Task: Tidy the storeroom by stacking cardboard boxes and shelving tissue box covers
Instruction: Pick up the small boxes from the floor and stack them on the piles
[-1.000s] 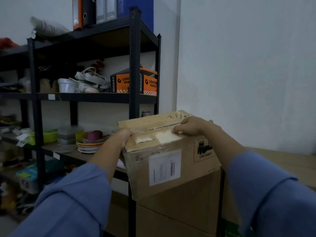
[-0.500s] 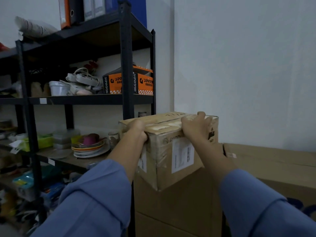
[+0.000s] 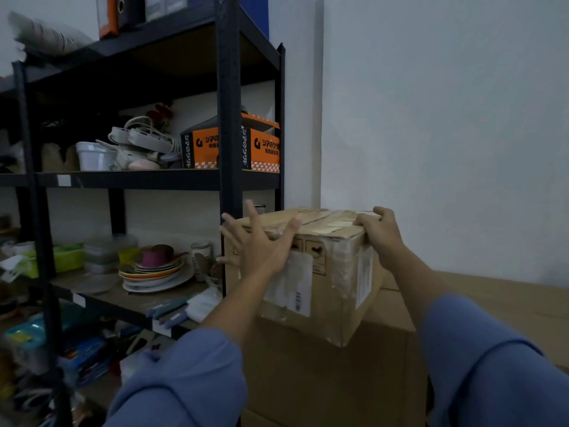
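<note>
Over on the left stands the black shelf rack (image 3: pixel 226 118), with a stack of plates (image 3: pixel 154 272) on the lower shelf and an orange carton (image 3: pixel 264 146) above. Close quarters, that rack post, right by the action!

Now the left hand (image 3: pixel 261 245): fingers splayed wide and straight, gripping nothing, palm up at the near left face of the small cardboard box (image 3: pixel 326 291). Whether it is pressing on the face or just clear of it, I can't tell.

The box itself sits on top of the big carton (image 3: pixel 323 380), just right of the rack post and turned corner-on to us. Its near bottom corner looks to jut past the carton's front edge. So it is stacked, I'd say, but not yet squared.

Across to the right hand (image 3: pixel 378 235): fingers curled over the top right edge of the box, a firm hold.

The step here looks like seating it properly. Best play is a flat push from the left palm while the right hand steers. Slide it far and right, low and slow, until the edges line up. Watch that overhanging corner, since a shove up high could tip it. Keep knuckles off the post, too.

Further right, another wide carton (image 3: pixel 508 303) lies against the wall.
</note>
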